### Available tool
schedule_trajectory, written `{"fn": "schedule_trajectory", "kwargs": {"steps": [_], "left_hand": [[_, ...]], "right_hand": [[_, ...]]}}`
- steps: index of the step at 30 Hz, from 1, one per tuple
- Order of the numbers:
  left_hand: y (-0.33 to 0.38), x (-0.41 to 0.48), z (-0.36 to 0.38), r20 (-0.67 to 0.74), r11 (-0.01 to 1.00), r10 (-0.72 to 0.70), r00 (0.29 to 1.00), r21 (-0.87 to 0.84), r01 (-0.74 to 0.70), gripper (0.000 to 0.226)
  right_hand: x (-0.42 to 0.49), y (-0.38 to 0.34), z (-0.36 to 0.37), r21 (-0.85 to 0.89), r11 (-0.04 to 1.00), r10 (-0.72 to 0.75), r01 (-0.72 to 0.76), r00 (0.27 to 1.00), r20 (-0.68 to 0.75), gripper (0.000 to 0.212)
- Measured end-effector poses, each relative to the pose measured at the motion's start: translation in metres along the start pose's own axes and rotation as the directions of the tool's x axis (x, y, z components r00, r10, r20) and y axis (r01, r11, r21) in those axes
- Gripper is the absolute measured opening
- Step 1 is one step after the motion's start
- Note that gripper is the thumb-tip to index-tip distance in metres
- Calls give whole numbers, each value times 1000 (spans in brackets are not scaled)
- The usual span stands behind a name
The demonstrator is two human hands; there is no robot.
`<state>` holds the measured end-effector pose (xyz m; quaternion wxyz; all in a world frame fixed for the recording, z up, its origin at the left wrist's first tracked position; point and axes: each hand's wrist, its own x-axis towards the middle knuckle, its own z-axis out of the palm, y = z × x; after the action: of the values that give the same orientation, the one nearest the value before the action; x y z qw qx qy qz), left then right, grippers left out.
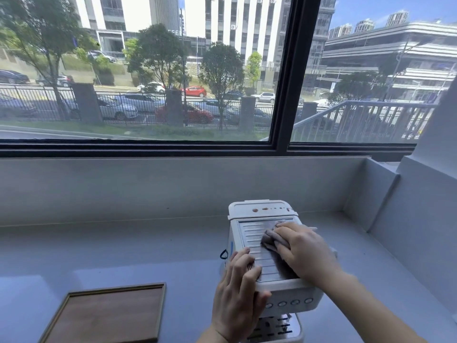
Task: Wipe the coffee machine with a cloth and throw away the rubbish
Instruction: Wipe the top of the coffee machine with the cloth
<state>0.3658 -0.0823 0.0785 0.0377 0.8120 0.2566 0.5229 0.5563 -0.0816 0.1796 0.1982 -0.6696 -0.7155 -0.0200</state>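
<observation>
cloth [272,240]: greyish, bunched, lying on the far-right part of the ribbed top plate [249,235] of the coffee machine [291,290].
coffee machine place: white, on the pale worktop [123,248], at about 5 o'clock in the head view, button row [288,303] facing the person.
right hand [301,251]: grip clamped on the cloth, fingers bent over the bunch and pressing it down onto the plate, fingertips pointing to about 10 o'clock.
left hand [238,285]: grip clamped on the near-left corner of the machine, fingers over the top edge, thumb down the front; reads as bracing the body.
key relation: brown stains [264,209] on the rear lid lie at 12 o'clock from the cloth, just past the far edge of the plate, apart from the cloth.
long axis: plate ribs run 9 to 3; plate length runs 6 to 12, tilted a little towards 11.
nearer hand: right, already on the cloth; left well short of the stains.
likely next: push the cloth towards 12 o'clock over the lid; near-left ribs beside the left fingers probably also unwiped.
rubbish: none identifiable in view.
other: wooden tray [108,315] at 7 o'clock, well apart from the machine; drip tray [274,328] below the buttons, partly hidden by the left wrist.
</observation>
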Motion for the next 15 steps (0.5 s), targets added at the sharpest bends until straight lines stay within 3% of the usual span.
{"fn": "schedule_trajectory", "kwargs": {"steps": [3,7,8,11,15], "left_hand": [[3,2,1,-10,1000,-25,1000,-6,25,40],[0,-1,-2,5,1000,-6,1000,-12,6,43],[-1,0,-3,9,1000,-6,1000,-12,6,44],[1,1,-1,-2,1000,-26,1000,-8,26,43],[-1,-2,1,-18,999,-13,1000,-30,13,45]], "right_hand": [[21,-15,4,-58,992,112,-115,992,-55,20],[35,-36,18,179,975,-149,132,986,80,26],[37,-30,15,184,972,-163,144,982,95,26],[43,-21,11,71,997,-24,23,1000,14,23],[25,-46,16,149,975,-170,167,985,11,24]]}}
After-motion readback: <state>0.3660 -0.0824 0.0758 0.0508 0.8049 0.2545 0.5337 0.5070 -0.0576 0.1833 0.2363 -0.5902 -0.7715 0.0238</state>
